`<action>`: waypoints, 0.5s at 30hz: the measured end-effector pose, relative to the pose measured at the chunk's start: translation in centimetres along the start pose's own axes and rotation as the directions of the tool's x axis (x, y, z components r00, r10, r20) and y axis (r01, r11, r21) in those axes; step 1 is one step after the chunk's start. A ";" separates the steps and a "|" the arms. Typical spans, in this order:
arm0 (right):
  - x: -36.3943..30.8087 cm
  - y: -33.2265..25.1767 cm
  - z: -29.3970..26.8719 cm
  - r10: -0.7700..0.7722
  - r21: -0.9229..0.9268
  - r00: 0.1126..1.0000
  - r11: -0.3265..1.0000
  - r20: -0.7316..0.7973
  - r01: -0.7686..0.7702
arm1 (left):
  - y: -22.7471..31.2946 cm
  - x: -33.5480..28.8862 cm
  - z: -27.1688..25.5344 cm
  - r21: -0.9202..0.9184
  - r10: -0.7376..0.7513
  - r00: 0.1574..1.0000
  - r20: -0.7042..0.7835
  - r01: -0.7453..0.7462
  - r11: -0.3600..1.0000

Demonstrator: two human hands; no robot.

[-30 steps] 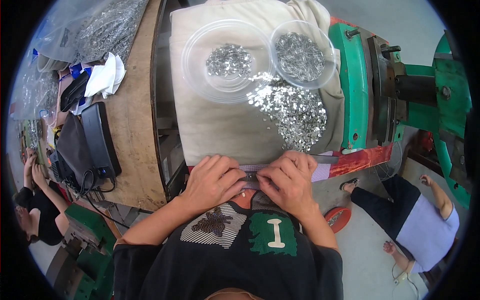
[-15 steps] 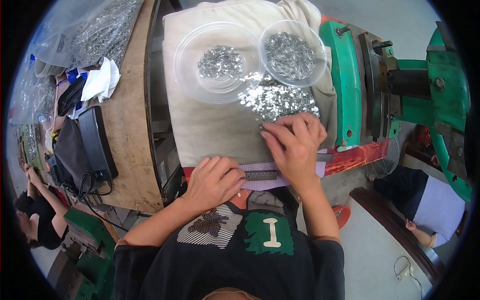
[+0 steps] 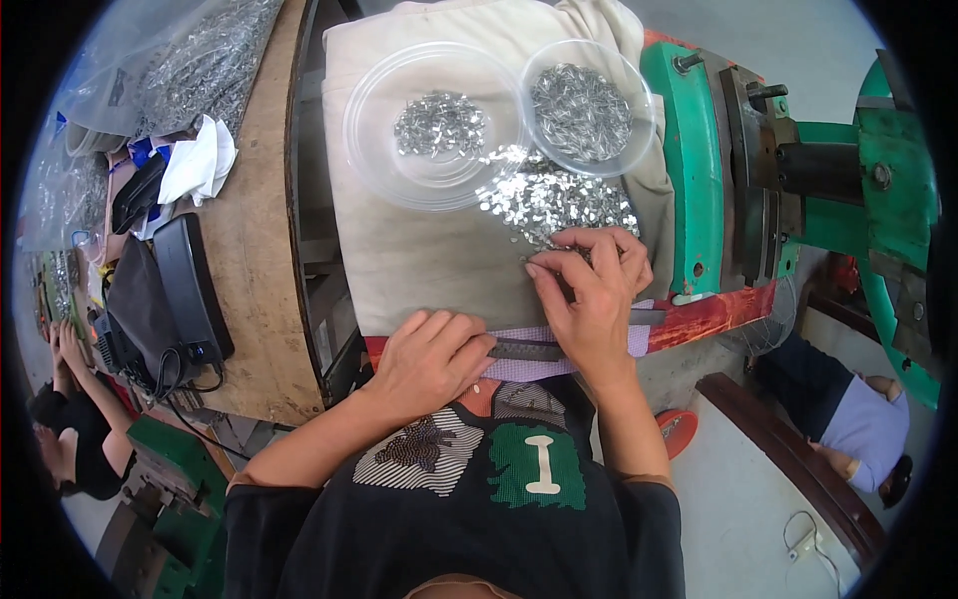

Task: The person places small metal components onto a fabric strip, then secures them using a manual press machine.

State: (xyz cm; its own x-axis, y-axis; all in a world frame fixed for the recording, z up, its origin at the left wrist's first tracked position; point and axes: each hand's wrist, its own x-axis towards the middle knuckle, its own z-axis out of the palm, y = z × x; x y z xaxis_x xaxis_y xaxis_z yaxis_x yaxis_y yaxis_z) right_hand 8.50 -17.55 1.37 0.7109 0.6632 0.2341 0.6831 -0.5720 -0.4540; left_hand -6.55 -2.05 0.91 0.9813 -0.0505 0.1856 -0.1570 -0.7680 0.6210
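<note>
My left hand [image 3: 427, 357] lies closed around the left end of a dark narrow metal strip [image 3: 526, 349], which runs right beneath my right wrist. My right hand [image 3: 596, 295] has thumb and index finger pinched together, a tiny metal piece [image 3: 527, 261] at their tips, while the other fingers curl at the near edge of a loose pile of shiny flat metal pieces [image 3: 559, 200]. Beyond the pile stand a wide clear plastic tub [image 3: 371, 165] with similar small pieces and a smaller clear tub [image 3: 644, 140] full of thin metal pins. Beneath everything is a beige cloth [image 3: 419, 270].
A green machine [image 3: 694, 190] stands close on the right. At the left, a wooden table [image 3: 261, 240] carries a black power-bank-like box [image 3: 190, 285], white tissue [image 3: 200, 165] and bagged metal parts [image 3: 215, 70]. Other people are seated at both sides. A red bowl [image 3: 679, 431] sits low at right.
My right hand has shifted very slightly, its fingers curling at the pile's edge. My left hand stays on the strip. The person at right has leaned over.
</note>
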 end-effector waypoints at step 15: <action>0.1 -1.0 -0.3 -0.040 0.032 0.999 0.999 0.025 0.039 | -0.1 0.3 0.4 -0.083 -0.006 1.000 -0.019 0.005 0.997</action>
State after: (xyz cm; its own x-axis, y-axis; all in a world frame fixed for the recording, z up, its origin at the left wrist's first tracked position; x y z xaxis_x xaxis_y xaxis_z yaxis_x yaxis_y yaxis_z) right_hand 7.92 -17.00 2.08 0.6788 0.6971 0.2307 0.7046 -0.5299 -0.4720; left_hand -6.21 -2.22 0.63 0.9799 -0.0334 0.1966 -0.1612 -0.7128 0.6826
